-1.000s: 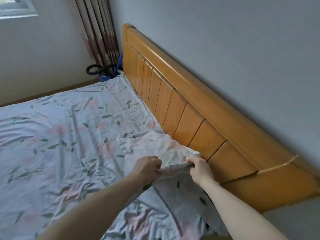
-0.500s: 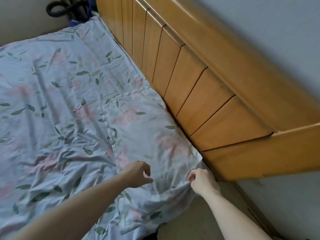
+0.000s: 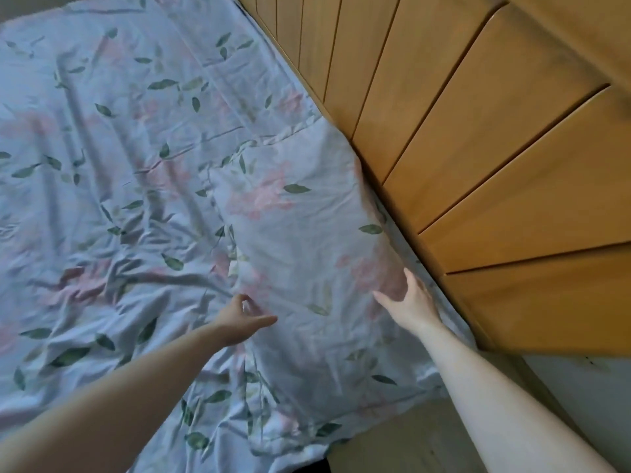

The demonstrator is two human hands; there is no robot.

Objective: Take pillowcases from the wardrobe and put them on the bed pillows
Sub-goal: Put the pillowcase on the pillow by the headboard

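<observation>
A pillow in a pale blue pillowcase (image 3: 300,233) with pink flowers and green leaves lies flat on the bed, its long side against the wooden headboard (image 3: 478,138). My left hand (image 3: 239,319) hovers at the pillow's near left edge, fingers loosely curled and apart, holding nothing. My right hand (image 3: 409,302) is spread open, palm down, at the pillow's right edge near the headboard. Whether either hand touches the fabric is hard to tell.
The bed sheet (image 3: 85,199) has the same flower print and is creased. The bed corner and a strip of floor (image 3: 403,442) lie below my arms. A white wall (image 3: 587,387) stands at the lower right.
My right hand has let go of the pillowcase's corner and opened. Both hands have moved up along the pillow, which now lies flat by the headboard. The view has tilted down.
</observation>
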